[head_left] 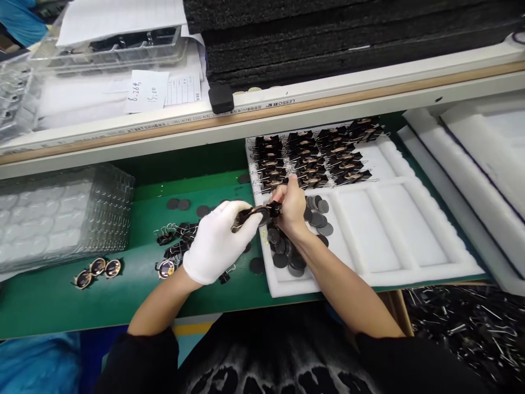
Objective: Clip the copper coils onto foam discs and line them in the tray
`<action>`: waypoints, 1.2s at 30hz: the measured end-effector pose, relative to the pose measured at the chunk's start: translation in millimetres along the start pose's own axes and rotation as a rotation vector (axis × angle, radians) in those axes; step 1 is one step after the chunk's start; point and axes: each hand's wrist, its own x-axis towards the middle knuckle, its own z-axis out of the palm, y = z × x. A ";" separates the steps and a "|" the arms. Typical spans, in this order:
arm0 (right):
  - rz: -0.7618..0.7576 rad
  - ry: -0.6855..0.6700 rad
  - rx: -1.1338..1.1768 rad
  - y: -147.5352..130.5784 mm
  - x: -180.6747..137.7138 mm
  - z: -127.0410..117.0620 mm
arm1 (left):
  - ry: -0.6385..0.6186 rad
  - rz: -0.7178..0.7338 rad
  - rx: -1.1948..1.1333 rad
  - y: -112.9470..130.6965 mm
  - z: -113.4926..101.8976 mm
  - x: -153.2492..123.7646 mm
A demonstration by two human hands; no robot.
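pinching the sunglasses (259,209), my gloved left grip (221,241) holds them above the white tray's (268,273) left edge; my right grip (292,205) squeezes a black clip (275,208) at their right end. the rail (283,103) reads "lesso", a note (148,92) "15.00".

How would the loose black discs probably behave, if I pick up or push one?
The discs look thin and flat, so one would probably slide rather than roll. In the white tray many overlap, so lifting one might shift its neighbours.
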 end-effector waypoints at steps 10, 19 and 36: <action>-0.019 0.100 0.044 -0.4 0.7 1.5 | 0.134 0.131 0.224 1.8 21.1 -1.5; -0.102 0.126 -0.062 -1.6 1.6 1.9 | 0.183 0.197 0.310 -3.4 27.6 -3.9; 0.121 -0.788 0.681 -24.7 -72.7 -122.9 | -0.549 -0.333 -0.871 26.8 7.9 -5.0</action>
